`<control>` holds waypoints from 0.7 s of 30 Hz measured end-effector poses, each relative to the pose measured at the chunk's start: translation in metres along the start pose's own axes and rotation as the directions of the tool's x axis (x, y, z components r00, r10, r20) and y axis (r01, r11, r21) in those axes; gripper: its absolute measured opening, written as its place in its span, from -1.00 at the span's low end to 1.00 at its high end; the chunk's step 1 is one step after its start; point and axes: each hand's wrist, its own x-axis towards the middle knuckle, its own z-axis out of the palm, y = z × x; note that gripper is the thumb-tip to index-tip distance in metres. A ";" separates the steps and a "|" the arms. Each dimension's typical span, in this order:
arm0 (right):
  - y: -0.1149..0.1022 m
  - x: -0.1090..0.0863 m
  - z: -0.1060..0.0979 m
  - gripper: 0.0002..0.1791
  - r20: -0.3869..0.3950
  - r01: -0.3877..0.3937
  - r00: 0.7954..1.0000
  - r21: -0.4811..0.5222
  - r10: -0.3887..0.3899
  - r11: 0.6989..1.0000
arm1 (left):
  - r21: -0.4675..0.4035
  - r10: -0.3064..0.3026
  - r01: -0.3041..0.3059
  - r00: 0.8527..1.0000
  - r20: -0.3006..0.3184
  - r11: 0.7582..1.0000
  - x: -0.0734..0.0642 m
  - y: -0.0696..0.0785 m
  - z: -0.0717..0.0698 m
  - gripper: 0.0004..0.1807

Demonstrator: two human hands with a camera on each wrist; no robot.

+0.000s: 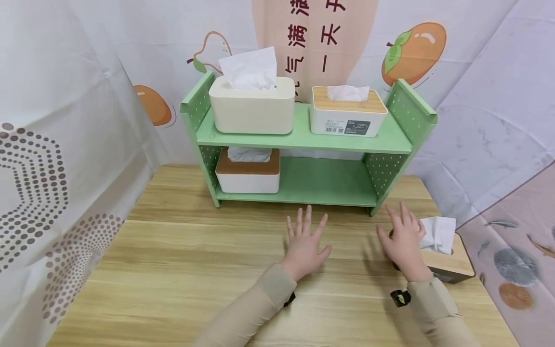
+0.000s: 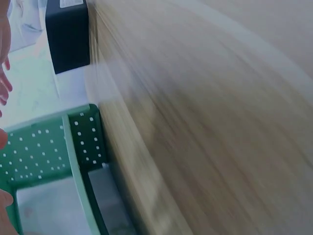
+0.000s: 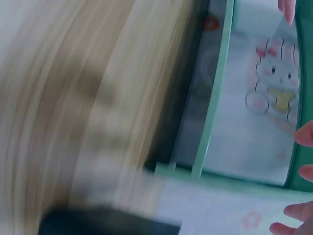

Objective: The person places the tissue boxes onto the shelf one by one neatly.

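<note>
My left hand (image 1: 303,248) is held over the table with its fingers spread, holding nothing. To its right, my right hand (image 1: 405,243) has its fingers apart, overlapping the left side of a dark tissue box (image 1: 451,262) with a wooden lid and a white tissue sticking up. Whether that hand touches the box cannot be told. In front of both hands stands a green two-tier shelf (image 1: 334,180). Its top tier carries a cream tissue box (image 1: 253,113) and a white tissue box with a bamboo lid (image 1: 347,120). On the lower tier, at the left, sits a white tissue box with a brown lid (image 1: 247,183).
The wooden table (image 1: 173,255) extends left of the hands and toward the front. Behind the shelf hangs a printed cloth (image 1: 165,62) with fruit and writing. More patterned cloth (image 1: 498,144) lines the right side. The dark box stands near the table's right edge.
</note>
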 end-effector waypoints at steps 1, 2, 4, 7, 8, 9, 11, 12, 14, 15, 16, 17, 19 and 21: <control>0.005 0.000 -0.005 -0.39 -0.002 -0.013 1.000 0.002 0.013 1.000 | 0.000 0.003 -0.003 1.000 0.002 1.000 0.001 0.003 0.000 -0.20; 0.010 0.000 -0.010 -0.40 -0.002 -0.028 1.000 0.000 0.028 1.000 | -0.005 0.004 -0.004 1.000 0.005 1.000 0.003 0.006 0.001 -0.21; 0.020 0.001 -0.023 -0.41 -0.001 -0.059 0.998 -0.007 0.059 0.998 | -0.005 0.007 -0.007 1.000 0.014 1.000 0.005 0.011 0.002 -0.21; 0.041 0.001 -0.042 -0.41 0.005 -0.114 0.993 -0.032 0.114 0.993 | -0.021 0.016 -0.016 1.000 0.026 1.000 0.009 0.018 0.003 -0.20; 0.049 0.001 -0.049 -0.41 0.011 -0.134 0.991 -0.056 0.135 0.989 | -0.019 0.021 -0.020 0.999 0.030 1.000 0.010 0.020 0.004 -0.21; 0.058 0.001 -0.056 -0.40 0.017 -0.151 0.988 -0.079 0.153 0.985 | -0.017 0.023 -0.022 0.999 0.035 1.000 0.010 0.022 0.004 -0.21; 0.076 -0.001 -0.067 -0.39 0.037 -0.182 0.981 -0.133 0.189 0.974 | -0.024 0.026 -0.025 0.999 0.043 0.999 0.012 0.026 0.005 -0.21; 0.087 -0.003 -0.073 -0.38 0.050 -0.194 0.978 -0.158 0.204 0.968 | -0.028 0.027 -0.026 0.998 0.049 0.999 0.013 0.027 0.005 -0.22; 0.106 -0.007 -0.083 -0.37 0.075 -0.206 0.971 -0.215 0.227 0.955 | -0.022 0.025 -0.023 0.998 0.065 0.999 0.014 0.030 0.007 -0.22; 0.115 -0.009 -0.087 -0.35 0.099 -0.218 0.964 -0.231 0.246 0.948 | -0.029 0.024 -0.022 0.997 0.070 0.999 0.015 0.031 0.008 -0.22; 0.123 -0.011 -0.092 -0.33 0.127 -0.238 0.953 -0.245 0.274 0.940 | -0.030 0.023 -0.021 0.997 0.076 0.999 0.015 0.032 0.009 -0.21; 0.131 -0.013 -0.095 -0.31 0.153 -0.253 0.942 -0.260 0.298 0.932 | -0.025 0.023 -0.021 0.996 0.081 0.999 0.016 0.033 0.009 -0.21; 0.145 -0.017 -0.100 -0.28 0.204 -0.268 0.922 -0.281 0.330 0.922 | -0.012 0.021 -0.020 0.996 0.082 1.000 0.017 0.035 0.012 -0.20; 0.156 -0.020 -0.102 -0.24 0.262 -0.294 0.891 -0.293 0.372 0.910 | -0.001 0.020 -0.020 0.996 0.081 1.000 0.018 0.037 0.015 -0.19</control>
